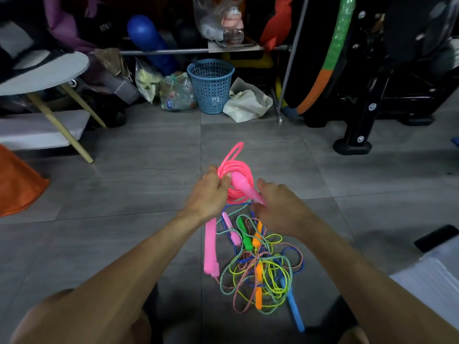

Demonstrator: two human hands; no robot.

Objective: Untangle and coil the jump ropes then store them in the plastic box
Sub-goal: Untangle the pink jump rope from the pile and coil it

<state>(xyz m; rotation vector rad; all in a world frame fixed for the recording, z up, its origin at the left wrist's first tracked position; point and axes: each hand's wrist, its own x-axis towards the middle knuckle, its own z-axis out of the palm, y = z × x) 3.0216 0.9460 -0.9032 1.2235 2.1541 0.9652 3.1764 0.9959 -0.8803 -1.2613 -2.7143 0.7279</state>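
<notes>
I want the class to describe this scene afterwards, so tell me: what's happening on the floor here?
A person is coiling a pink jump rope above a grey tiled floor. The left hand grips the coiled loops, while the right hand holds the rope's pink handle. Below the hands, a tangled pile of ropes with pink, green, orange and blue handles lies on the floor, not yet sorted. No coiled rope can be seen stored yet.

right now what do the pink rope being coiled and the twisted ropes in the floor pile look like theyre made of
Pink rope: looks like smooth, glossy plastic cord, bright and slightly translucent, holding springy loops; its handle looks like moulded plastic. Twisted ropes in the pile: probably woven cotton or nylon, matte, with visible two-colour spiral strands. Left hand grips the coil, right hand the handle.
</notes>
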